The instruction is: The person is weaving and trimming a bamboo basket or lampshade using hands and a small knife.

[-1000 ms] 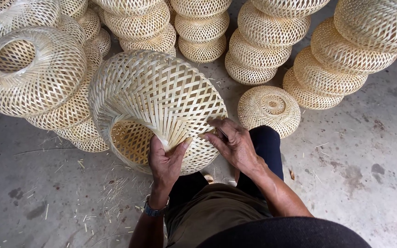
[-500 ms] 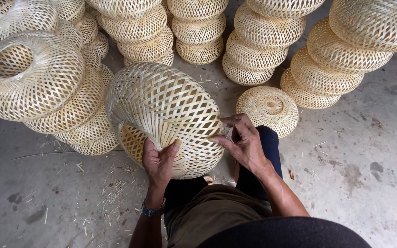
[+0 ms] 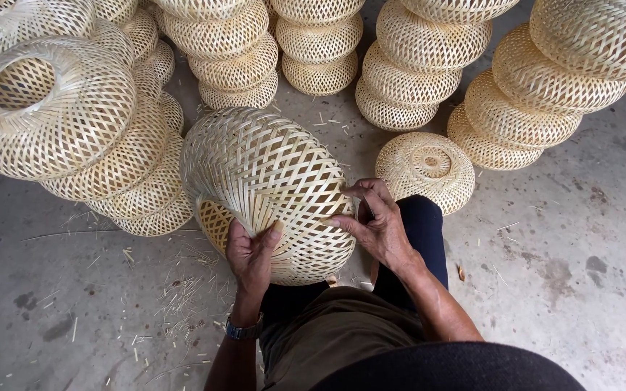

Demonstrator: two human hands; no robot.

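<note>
Your left hand (image 3: 253, 255) sits at about 7 o'clock of the woven bamboo shade (image 3: 268, 192), gripping its near lower edge: the thumb presses on the outer weave, pointing towards 1 o'clock, and the other fingers curl under the rim out of view. The grip is closed on the shade. The wrist comes up from 6 o'clock and carries a wristwatch (image 3: 244, 331).

Your right hand (image 3: 374, 221) is at 3 o'clock of the shade. Thumb and forefinger are pinched together against the weave at its right flank; whether a single strip lies between them cannot be told. The remaining fingers are bent and rest against the shade's side. The forearm runs back towards 5 o'clock, over your dark trouser knee (image 3: 418, 228).

The shade itself lies tilted in front of your lap, centre frame, its opening facing down and to 7 o'clock, its domed side up.

On the concrete floor (image 3: 559, 261), loose bamboo slivers (image 3: 182, 289) lie scattered at 7 o'clock of the shade. A small round finished shade (image 3: 429, 170) stands on the floor just beside your right hand, at 1 o'clock of it. Further off, stacks of finished shades (image 3: 313, 43) fill the far edge from 10 to 2 o'clock, with one large ring-shaped shade (image 3: 48, 108) at 10 o'clock.
</note>
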